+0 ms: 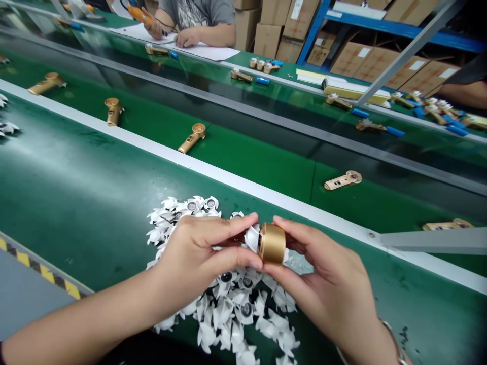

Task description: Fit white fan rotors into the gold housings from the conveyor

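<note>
the left hand [194, 253] is closed on a white plastic rotor [251, 238], which is held against a gold cylindrical housing [272, 243] grasped by the right hand [323, 274], above the belt. a heap of loose white rotors [243, 312] is left on the green conveyor belt [87, 203] beneath the hands; gold handle bodies [192, 138] are laid out on the farther belt, and a co-worker's hands [188, 37] are seen beyond.

A long green conveyor belt [87, 203] has a heap of white plastic fan blades [232, 314] lying on it. Past a white rail [182, 160], a second green belt [247, 162] carries spaced gold handles [192, 138]. A farther green bench [289, 83] holds blue cylinders [395, 131] and papers [201, 50].
</note>
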`<state>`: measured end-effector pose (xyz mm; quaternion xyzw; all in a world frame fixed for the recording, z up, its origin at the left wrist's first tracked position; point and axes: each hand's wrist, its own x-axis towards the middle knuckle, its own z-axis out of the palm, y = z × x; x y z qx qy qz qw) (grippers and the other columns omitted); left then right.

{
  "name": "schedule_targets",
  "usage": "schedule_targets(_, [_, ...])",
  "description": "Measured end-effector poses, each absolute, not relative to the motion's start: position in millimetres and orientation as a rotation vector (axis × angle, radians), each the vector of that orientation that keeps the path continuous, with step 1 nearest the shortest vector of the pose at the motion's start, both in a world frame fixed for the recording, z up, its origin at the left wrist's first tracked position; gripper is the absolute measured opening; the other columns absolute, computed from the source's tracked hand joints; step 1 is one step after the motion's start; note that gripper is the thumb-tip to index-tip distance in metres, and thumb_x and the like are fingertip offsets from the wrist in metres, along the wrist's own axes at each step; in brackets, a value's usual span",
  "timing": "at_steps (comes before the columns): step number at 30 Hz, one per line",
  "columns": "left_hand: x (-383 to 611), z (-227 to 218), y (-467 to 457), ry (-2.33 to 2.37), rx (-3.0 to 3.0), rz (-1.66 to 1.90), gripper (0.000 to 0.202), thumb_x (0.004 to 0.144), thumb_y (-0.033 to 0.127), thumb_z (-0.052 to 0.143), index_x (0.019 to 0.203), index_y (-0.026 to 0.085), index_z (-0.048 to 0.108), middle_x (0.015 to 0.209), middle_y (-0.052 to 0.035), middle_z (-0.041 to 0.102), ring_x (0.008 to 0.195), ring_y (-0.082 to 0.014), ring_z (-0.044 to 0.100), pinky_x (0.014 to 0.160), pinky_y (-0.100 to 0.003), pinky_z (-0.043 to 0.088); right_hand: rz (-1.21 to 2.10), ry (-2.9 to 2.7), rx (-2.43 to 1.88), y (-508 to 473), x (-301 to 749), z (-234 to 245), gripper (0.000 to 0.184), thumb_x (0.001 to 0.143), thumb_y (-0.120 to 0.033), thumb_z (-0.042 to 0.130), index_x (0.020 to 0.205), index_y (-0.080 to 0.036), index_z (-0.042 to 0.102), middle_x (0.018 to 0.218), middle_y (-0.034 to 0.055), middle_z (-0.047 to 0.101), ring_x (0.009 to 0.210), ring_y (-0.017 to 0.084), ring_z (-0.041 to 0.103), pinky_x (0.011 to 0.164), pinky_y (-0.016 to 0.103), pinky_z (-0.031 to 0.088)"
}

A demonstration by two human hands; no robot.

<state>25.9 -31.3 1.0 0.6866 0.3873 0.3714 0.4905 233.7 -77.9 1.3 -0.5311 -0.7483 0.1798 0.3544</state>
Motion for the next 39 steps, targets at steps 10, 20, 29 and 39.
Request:
schedule_targets(10, [31,-19,-72,0.817,1.937,0.96,0.073,0.096,0.018,0.057,0.16,0.026,0.022,0.155,-0.0095,0.049,0.128,-0.0215,0.061,0.109,-0.028,0.05,0.266,-1.929,-1.572,-100,214,-1,0.046,0.091,-0.036,0.066,0.134,-0.026,0.051,0.109,0.0107,0.077,0.092,0.03,0.077,0.075,0.038,0.067])
schedule_targets(20, [-24,5,0,1.237,2.013,0.454,0.057,0.096,0.043,0.056,0.15,0.031,0.045,0.143,-0.0089,0.061,0.126,-0.0325,0.06,0.098,-0.046,0.056,0.452,-1.772,-1.731,-15,244,2,0.038,0.088,-0.045,0.068,0.118,-0.022,0.063,0.098,0.0077,0.076,0.079,0.023,0.073,0.069,0.035,0.059])
schedule_targets(29, [-76,-31,61,1.135,2.169,0.135,0.039,0.091,0.048,0.061,0.123,0.027,0.071,0.121,-0.01,0.068,0.099,-0.026,0.066,0.082,-0.035,0.053,-0.017,-2.066,-1.973,86,270,-42,0.03,0.088,-0.029,0.065,0.112,-0.011,0.069,0.115,0.0225,0.067,0.108,0.039,0.059,0.089,0.049,0.042])
schedule_targets(39, [-84,-41,65,1.114,2.144,0.12,0.041,0.092,0.046,0.06,0.129,0.03,0.068,0.125,-0.0088,0.066,0.094,-0.0233,0.067,0.083,-0.037,0.054,0.165,-2.568,-1.666,30,243,-61,0.019,0.099,-0.02,0.056,0.096,-0.019,0.075,0.097,0.0052,0.075,0.094,0.022,0.066,0.086,0.035,0.041])
